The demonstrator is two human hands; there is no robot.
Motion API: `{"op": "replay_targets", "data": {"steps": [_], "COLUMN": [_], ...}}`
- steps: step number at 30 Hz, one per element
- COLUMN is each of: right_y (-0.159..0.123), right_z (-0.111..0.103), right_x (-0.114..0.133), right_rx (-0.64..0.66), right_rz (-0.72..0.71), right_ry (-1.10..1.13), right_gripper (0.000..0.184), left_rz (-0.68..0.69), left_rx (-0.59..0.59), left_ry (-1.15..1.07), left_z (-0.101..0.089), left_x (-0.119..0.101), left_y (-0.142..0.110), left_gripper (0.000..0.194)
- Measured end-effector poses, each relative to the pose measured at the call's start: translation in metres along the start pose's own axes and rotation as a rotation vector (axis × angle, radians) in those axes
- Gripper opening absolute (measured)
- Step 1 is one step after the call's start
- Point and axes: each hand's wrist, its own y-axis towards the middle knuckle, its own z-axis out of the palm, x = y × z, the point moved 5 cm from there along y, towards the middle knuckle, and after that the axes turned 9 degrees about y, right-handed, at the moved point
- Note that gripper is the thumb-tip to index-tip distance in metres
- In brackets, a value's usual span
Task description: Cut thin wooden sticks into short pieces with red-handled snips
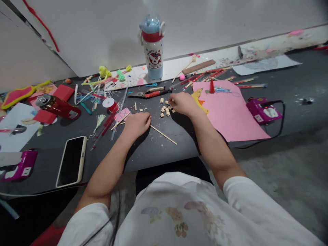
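My left hand rests on the grey tabletop with its fingers curled closed; what is inside them is hidden. A thin wooden stick lies slanting from beside its thumb toward the table's front edge. Another stick sticks out on the left side of that hand. My right hand is pinched closed at the edge of a small heap of short cut wooden pieces; whatever is at its fingertips is too small to name. Behind both hands lie red-handled pliers.
A water bottle stands at the back. Pink paper with a yellow cutout lies right, beside a corded purple device. On the left are a phone, a tipped red can, a ribbon spool and clear tubes.
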Motion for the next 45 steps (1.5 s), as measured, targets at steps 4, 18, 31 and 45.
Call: {"op": "replay_targets", "data": {"steps": [4,18,31,45], "right_y": [0.001,-0.01,-0.009,-0.006], "right_z": [0.003,0.001,0.008,0.015], "right_x": [0.002,0.024,0.03,0.025], "right_rx": [0.011,0.114,0.177,0.102], "right_rz": [-0.024,-0.268,-0.307,-0.204], "right_ry": [0.029,0.167,0.21,0.069], "right_gripper": [0.029,0.026,0.028,0.036], "left_rz": [0.004,0.035,0.05,0.055], "left_rx": [-0.015,-0.004,-0.01,0.025], "left_ry": [-0.019,-0.02,0.007,-0.022], "left_z": [-0.002,-0.004,-0.004,-0.002], "left_x": [0.0,-0.005,-0.005,-0.007], "left_y": [-0.001,-0.003,-0.004,-0.004], "left_gripper": [0.038,0.038,0.035,0.037]}}
